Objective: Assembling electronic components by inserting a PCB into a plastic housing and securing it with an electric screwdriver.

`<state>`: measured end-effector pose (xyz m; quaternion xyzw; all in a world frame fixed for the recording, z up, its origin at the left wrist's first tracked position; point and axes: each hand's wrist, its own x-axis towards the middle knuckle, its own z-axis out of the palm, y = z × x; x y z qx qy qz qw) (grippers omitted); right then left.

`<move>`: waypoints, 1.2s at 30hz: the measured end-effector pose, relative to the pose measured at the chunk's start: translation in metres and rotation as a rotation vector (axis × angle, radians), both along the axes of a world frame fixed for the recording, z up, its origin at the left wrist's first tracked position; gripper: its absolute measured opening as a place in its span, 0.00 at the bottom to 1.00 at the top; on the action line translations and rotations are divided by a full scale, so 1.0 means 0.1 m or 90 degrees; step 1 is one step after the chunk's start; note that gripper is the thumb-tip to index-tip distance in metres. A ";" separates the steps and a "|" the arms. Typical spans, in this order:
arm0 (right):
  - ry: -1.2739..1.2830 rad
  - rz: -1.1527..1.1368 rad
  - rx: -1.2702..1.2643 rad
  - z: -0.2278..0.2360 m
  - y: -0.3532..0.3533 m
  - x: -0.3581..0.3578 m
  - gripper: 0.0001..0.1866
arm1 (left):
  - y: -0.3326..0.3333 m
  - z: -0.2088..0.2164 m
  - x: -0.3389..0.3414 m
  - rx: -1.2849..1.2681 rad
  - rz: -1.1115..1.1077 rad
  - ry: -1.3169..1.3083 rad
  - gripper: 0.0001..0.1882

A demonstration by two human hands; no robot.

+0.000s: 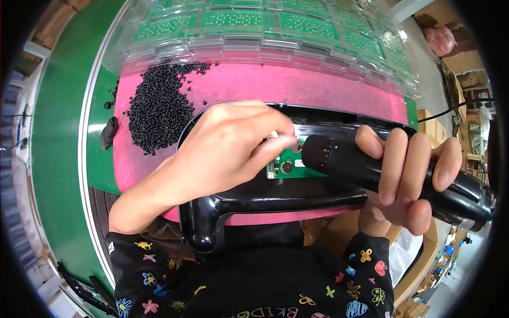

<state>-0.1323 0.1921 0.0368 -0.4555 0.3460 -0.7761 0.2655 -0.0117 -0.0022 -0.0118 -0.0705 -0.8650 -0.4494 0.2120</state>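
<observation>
My right hand (408,177) grips a black electric screwdriver (371,169) that lies nearly level, its tip pointing left at a small green circuit board (289,168). That board sits inside a glossy black plastic housing (254,204) on a pink mat (297,87). My left hand (233,143) rests over the housing, fingertips pinched close to the screwdriver tip; whether they hold a tiny screw I cannot tell. The hand hides most of the housing's inside.
A heap of small black screws (159,106) lies on the mat's left part. Clear plastic trays with several green circuit boards (265,26) stand behind it. A green conveyor belt (58,148) runs along the left. Cardboard boxes (435,127) sit at right.
</observation>
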 end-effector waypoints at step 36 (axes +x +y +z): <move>0.049 -0.050 0.171 0.00 -0.38 0.16 0.18 | -0.11 -0.03 0.17 -0.107 0.000 -0.071 0.08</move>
